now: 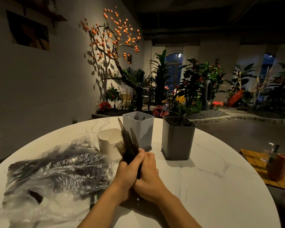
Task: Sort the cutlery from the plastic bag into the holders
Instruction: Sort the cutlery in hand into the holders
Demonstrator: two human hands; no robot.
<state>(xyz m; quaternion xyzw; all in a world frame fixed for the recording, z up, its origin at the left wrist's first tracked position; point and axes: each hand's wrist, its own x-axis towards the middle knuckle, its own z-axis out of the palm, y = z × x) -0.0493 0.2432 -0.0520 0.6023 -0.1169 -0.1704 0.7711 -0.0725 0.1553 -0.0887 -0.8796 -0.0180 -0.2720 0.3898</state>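
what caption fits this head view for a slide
Both hands grip a fan of dark cutlery before three holders, plastic bag at left.

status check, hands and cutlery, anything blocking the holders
Left hand and right hand both grip a fanned bunch of dark cutlery. Plastic bag still full at left. Three holders: white, light grey, dark grey, nothing blocking them.

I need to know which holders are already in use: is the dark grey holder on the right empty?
No: cutlery tips stick up above the rim of the dark grey holder.
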